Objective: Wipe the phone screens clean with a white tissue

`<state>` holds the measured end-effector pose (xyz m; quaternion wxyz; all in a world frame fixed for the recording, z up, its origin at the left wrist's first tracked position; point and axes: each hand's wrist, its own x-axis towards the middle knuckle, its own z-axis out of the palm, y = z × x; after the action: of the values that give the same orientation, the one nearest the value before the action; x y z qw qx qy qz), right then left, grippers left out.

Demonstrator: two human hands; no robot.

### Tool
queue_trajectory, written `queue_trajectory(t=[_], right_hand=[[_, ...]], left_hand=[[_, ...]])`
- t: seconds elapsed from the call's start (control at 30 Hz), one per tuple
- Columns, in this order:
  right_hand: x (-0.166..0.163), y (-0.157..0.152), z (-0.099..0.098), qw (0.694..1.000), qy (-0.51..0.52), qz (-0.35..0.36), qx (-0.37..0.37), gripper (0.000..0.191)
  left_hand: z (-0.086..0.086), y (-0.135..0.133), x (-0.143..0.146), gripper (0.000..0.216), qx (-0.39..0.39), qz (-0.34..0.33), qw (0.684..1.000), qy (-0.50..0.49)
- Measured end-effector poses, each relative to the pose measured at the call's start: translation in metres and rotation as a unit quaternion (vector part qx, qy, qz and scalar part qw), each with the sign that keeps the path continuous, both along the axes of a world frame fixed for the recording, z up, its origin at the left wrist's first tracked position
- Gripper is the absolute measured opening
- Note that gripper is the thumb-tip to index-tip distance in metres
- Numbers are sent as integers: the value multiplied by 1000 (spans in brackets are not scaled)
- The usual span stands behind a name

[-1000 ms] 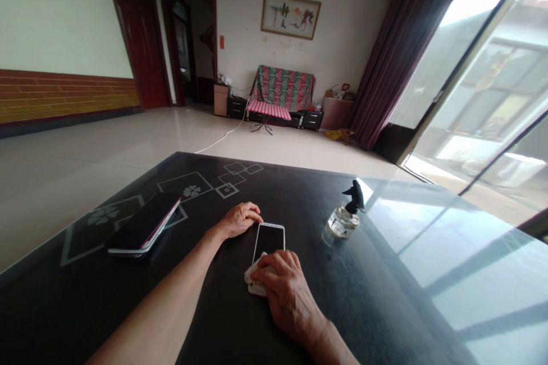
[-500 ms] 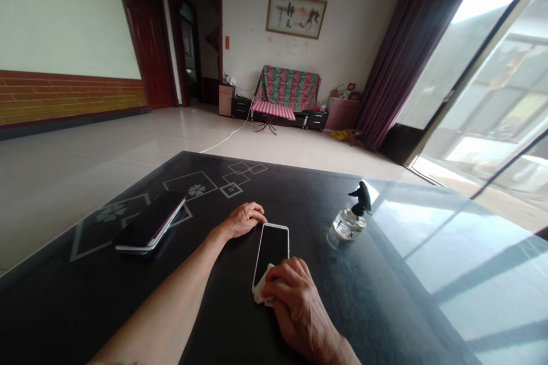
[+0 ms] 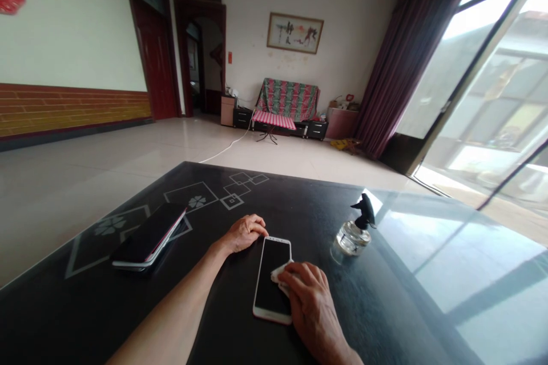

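Note:
A white-framed smartphone (image 3: 270, 291) with a dark screen lies flat on the black table (image 3: 222, 331). My left hand (image 3: 246, 232) rests at its top left corner, the bent fingers close together and the fingertips holding that edge; the thumb is hidden. Pinched in my right hand (image 3: 311, 299) is a crumpled white tissue (image 3: 279, 274), pressed on the right side of the screen around mid-length. The right hand covers part of the phone's right edge. To the right stands a clear spray bottle (image 3: 353, 236) with a black trigger head, apart from both hands.
On the table's left lies a stack of dark, flat devices or cases (image 3: 149, 236). Beyond the table are a tiled floor (image 3: 171, 145), a small table with a striped cover (image 3: 274, 120) and a cloth-draped object (image 3: 286, 98). Glass doors (image 3: 483, 97) stand at right.
My right hand has slid the tissue from the phone's lower left end up and right to the screen's right side, uncovering the lower end. The left hand stays at the corner. The view has tilted up slightly.

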<state>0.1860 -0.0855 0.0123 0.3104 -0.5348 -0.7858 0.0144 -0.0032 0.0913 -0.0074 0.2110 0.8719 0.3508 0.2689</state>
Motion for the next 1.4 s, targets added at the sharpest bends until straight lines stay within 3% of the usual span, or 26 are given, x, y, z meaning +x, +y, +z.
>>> queue_trajectory(t=[0.23, 0.57, 0.97, 1.13, 1.4], right_hand=[[-2, -8, 2, 999, 27, 39, 4, 28], [1, 0, -19, 986, 8, 107, 127, 23], [3, 5, -23, 997, -27, 25, 63, 26], [-2, 12, -12, 999, -8, -31, 39, 31], [0, 40, 2, 998, 3, -55, 28, 30]], left_hand=[[0, 0, 1, 37, 0, 10, 1000, 0], [3, -3, 2, 36, -4, 18, 1000, 6], [-1, 0, 1, 37, -17, 18, 1000, 1], [0, -2, 2, 37, -18, 16, 1000, 0], [1, -2, 3, 37, -14, 19, 1000, -1]])
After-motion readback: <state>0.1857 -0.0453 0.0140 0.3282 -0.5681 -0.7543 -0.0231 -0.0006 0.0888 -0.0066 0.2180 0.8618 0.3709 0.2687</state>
